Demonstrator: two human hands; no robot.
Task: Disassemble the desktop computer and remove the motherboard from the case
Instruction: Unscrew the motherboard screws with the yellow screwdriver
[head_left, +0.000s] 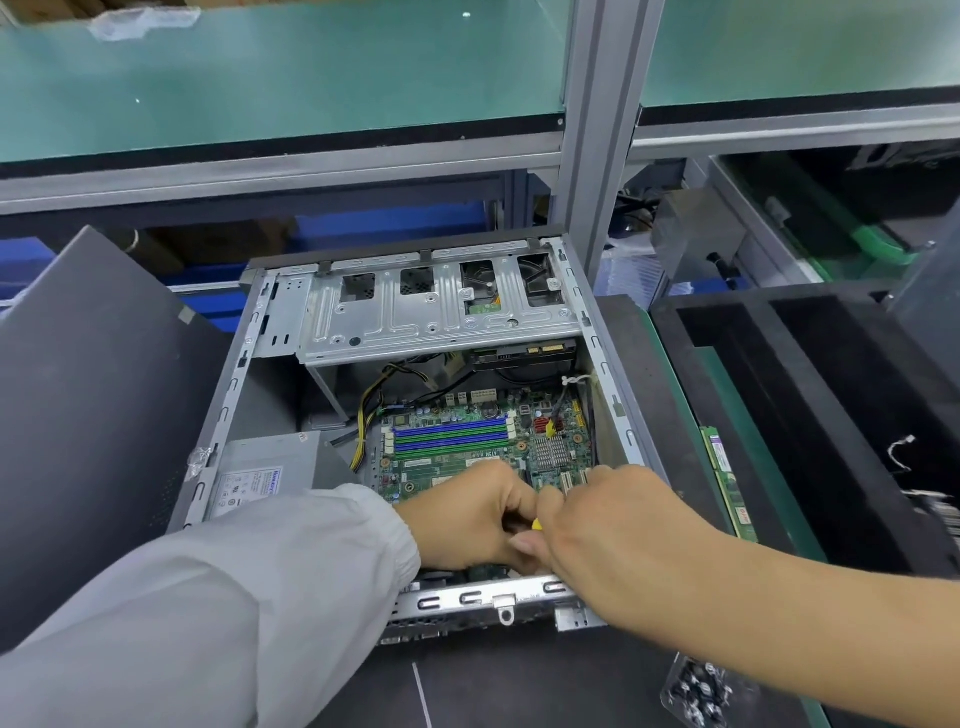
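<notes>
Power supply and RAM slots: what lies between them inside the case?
In the head view, yellow and black cables run down between the power supply and the RAM slots.

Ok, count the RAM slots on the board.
4, in one stack on the motherboard behind the hands: blue, green, blue, green, far to near. All look empty; hands may hide other parts.

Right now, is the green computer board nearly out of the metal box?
Not yet. Done: the grey metal case is open, its dark side panel set aside at left, and the blue and green memory slots look empty. In hand: the left hand and right hand work together around something small and yellow. Left: the green motherboard sits inside, yellow-black cables nearby.
</notes>
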